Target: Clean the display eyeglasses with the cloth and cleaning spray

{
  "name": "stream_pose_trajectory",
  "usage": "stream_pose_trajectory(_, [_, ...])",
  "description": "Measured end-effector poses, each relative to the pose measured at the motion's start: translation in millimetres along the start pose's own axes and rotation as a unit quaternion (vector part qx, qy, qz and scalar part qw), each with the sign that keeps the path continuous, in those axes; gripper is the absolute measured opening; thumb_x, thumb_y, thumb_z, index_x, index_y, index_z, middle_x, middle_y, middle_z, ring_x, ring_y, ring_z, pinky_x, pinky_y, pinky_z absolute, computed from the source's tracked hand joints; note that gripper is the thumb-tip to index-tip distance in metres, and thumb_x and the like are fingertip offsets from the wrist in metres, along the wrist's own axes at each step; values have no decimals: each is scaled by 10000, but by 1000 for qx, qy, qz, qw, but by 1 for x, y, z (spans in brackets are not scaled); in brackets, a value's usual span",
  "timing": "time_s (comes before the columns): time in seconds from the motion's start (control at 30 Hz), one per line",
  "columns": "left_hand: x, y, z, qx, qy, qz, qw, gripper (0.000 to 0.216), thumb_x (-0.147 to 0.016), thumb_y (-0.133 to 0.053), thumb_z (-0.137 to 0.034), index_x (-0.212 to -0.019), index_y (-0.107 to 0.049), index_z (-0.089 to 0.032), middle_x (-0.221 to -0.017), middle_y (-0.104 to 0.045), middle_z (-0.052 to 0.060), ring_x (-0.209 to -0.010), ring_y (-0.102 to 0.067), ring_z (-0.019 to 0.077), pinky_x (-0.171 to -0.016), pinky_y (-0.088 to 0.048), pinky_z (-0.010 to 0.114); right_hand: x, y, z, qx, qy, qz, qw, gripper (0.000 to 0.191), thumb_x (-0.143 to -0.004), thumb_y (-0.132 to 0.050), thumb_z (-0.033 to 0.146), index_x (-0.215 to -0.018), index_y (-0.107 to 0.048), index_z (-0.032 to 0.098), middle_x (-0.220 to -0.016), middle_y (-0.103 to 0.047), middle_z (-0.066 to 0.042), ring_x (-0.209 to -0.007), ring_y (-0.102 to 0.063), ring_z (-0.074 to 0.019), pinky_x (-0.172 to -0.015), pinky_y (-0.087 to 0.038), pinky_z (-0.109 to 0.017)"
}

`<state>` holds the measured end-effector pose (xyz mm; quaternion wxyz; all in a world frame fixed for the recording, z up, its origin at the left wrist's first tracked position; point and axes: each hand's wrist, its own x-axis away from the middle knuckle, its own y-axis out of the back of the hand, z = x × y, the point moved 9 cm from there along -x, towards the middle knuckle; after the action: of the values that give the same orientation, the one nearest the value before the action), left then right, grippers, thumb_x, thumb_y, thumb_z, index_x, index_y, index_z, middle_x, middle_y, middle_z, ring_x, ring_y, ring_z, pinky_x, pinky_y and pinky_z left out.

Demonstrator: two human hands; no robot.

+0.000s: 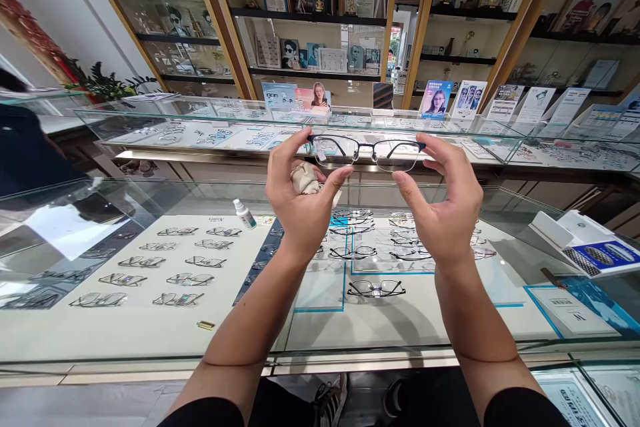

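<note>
A pair of eyeglasses (pixel 367 150) with a dark upper rim and clear lenses is held up level above the glass counter. My left hand (pixel 300 207) grips its left end between fingers and thumb, and a crumpled pale cloth (pixel 305 178) is tucked in the same palm. At the other end, my right hand (pixel 445 200) holds the frame by its right corner with the fingers, its thumb just below the lens. The temples appear folded behind the lenses. Below the hands, another pair of glasses (pixel 376 289) lies in the display case.
A glass display counter (pixel 240 340) holds rows of glasses. On it are a small white bottle (pixel 244 213) at left and a white-and-blue box (pixel 590 243) at right. Behind runs a second glass case (pixel 200 137) with standing cards. A person in dark clothing (pixel 30 140) is at far left.
</note>
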<state>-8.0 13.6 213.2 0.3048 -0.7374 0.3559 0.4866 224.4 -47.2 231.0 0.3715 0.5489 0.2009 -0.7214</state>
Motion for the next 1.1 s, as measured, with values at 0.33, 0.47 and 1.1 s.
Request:
stream_pose_trajectory(0.33, [-1, -8, 12, 16, 6, 9, 1000, 685, -879, -820, -703, -1405, -626, -309, -1368, -686, 93, -947, -748, 206, -863, -640, 397, 0, 7, -6, -49, -25, -51, 997, 269, -1060, -647, 361, -1288, -785, 327, -1283, -798, -70, -1286, -736, -300, -1084, -639, -599])
stream_pose_trajectory(0.47, [2, -11, 16, 37, 11, 14, 999, 707, -868, -818, -723, -1403, -620, -306, -1368, -672, 99, -866, -718, 178, -784, -617, 359, -1, 11, -9, -71, -33, -70, 994, 229, -1060, -661, 370, -1226, -810, 321, -1226, -816, -59, -1251, -754, -291, -1103, -626, -606])
stream_pose_trajectory(1.1, [14, -12, 0, 86, -51, 8, 995, 657, -907, -863, -567, -1457, -605, -318, -1356, -615, 65, -731, -617, 91, -737, -560, 310, -3, 0, -58, -265, -186, -44, 945, 173, -980, -795, 463, -1032, -821, 300, -1127, -841, -31, -1137, -795, -241, -936, -663, -410])
